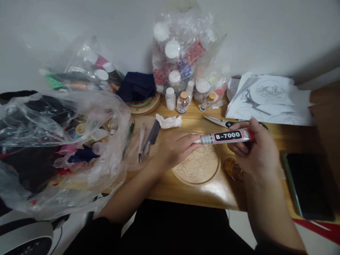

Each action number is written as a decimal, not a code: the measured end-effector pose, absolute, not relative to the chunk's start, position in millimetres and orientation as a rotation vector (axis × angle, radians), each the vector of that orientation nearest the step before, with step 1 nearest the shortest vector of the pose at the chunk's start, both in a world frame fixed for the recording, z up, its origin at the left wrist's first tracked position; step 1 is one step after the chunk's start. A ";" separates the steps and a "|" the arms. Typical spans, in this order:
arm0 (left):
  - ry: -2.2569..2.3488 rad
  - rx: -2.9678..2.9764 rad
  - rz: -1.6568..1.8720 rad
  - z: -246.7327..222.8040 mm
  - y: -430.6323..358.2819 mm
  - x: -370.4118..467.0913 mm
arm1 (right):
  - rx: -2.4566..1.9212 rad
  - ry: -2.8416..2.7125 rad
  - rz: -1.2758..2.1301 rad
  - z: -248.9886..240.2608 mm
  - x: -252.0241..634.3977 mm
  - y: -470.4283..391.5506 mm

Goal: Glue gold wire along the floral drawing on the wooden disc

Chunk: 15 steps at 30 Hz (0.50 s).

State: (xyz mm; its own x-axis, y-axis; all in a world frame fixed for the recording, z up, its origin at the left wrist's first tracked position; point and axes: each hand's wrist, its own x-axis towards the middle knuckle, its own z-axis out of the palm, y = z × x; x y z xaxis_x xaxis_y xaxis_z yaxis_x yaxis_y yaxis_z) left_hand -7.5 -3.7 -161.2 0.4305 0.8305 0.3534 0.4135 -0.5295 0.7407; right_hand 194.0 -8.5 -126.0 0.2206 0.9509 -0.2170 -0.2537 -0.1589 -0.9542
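A tube of B-7000 glue is held level above the table, its white tip pointing left. My right hand is closed around the tube's red end. At the other end, the fingers of my left hand pinch the white tip; whether a cap is on it is hidden. Under the tube lies a round wooden disc with a flower pattern drawn or carved on it, partly covered by my left hand. Beside the disc, close to my right wrist, sits a small amber glass container.
Scissors, a crumpled tissue and small bottles lie beyond the hands. Pens and a large plastic bag are to the left. Paper drawings and a phone are to the right.
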 end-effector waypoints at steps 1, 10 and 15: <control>1.037 2.200 0.925 -162.4 -4.2 -7.6 | -1.280 -0.755 1.279 -127.4 195.0 -7.7; 1.019 2.372 0.920 -161.1 -5.5 -7.0 | -1.338 -0.698 1.205 -132.3 195.7 -6.9; 0.975 1.969 0.874 -150.9 -4.3 -6.4 | -1.318 -0.743 1.136 -125.6 194.1 -9.1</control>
State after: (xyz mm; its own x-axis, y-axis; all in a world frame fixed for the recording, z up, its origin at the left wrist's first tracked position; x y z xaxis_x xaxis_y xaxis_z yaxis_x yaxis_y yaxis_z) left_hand -6.4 -4.3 -150.9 0.4749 0.8472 0.2382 0.3290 -0.4220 0.8448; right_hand 194.1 -9.1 -125.6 0.3230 0.9296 -0.1773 -0.2100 -0.1123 -0.9712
